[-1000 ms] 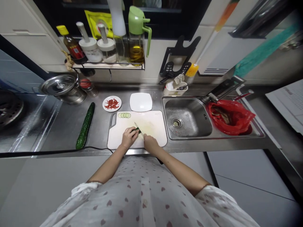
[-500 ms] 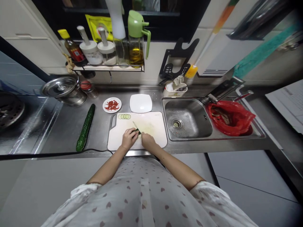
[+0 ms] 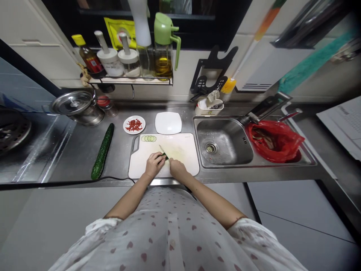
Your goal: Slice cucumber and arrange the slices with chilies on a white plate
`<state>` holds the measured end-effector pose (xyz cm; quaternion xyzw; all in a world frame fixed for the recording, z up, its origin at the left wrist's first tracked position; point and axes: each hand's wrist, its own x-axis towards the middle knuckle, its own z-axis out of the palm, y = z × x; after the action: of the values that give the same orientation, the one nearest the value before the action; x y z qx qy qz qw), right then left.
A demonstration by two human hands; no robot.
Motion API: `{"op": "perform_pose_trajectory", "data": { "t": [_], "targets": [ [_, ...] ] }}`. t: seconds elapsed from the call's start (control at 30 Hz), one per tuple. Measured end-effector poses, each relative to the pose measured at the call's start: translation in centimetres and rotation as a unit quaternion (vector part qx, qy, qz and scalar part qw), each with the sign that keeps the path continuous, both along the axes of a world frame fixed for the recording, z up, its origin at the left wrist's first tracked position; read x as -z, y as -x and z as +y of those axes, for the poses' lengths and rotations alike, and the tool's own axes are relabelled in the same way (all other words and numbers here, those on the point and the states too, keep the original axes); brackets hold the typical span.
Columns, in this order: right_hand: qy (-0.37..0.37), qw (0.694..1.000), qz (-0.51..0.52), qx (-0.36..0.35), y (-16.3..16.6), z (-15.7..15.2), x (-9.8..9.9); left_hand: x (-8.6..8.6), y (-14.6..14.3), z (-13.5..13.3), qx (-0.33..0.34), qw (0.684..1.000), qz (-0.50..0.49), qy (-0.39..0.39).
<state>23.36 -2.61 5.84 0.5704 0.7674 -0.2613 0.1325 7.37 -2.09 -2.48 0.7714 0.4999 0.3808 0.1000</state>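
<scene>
My left hand (image 3: 154, 165) is closed over a small piece of cucumber (image 3: 166, 156) on the white cutting board (image 3: 141, 165), hiding most of it. In my right hand (image 3: 177, 168) is the handle of a knife (image 3: 163, 149), its blade slanting up and left against the cucumber's right side. A row of several thin cucumber slices (image 3: 149, 139) overlaps at the board's upper left. Left of the board a whole long cucumber (image 3: 103, 152) lies on the steel counter.
Behind the board stand a plate of chopped red bits (image 3: 134, 125) and a white square plate (image 3: 168, 123). A steel sink (image 3: 225, 165) adjoins the right, with a red plastic bag (image 3: 276, 141) beyond. A lidded pot (image 3: 90, 114) and a condiment shelf (image 3: 129, 81) are at back left.
The whole view has shifted slightly. My right hand appears a touch farther from my left; both keep their holds, and the slices and plates stay in place.
</scene>
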Motion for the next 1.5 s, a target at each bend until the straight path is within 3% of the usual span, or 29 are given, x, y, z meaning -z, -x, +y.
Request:
{"op": "perform_pose_trajectory", "data": {
  "t": [0.27,0.67,1.1,1.5],
  "targets": [
    [0.006,1.0,-0.006,0.004,-0.2,-0.4,-0.3,-0.2,-0.1,0.0,0.0,1.0,0.002,-0.001],
    [-0.009,1.0,0.007,-0.007,0.4,1.0,1.2,-0.2,-0.2,0.0,-0.008,1.0,-0.002,-0.004],
    [0.0,1.0,0.026,0.01,1.4,2.3,0.9,0.1,-0.2,-0.1,-0.013,1.0,-0.007,-0.003],
    [-0.012,1.0,0.001,0.018,1.2,0.7,0.5,0.0,0.0,-0.1,-0.006,1.0,-0.008,-0.013]
  ]
}}
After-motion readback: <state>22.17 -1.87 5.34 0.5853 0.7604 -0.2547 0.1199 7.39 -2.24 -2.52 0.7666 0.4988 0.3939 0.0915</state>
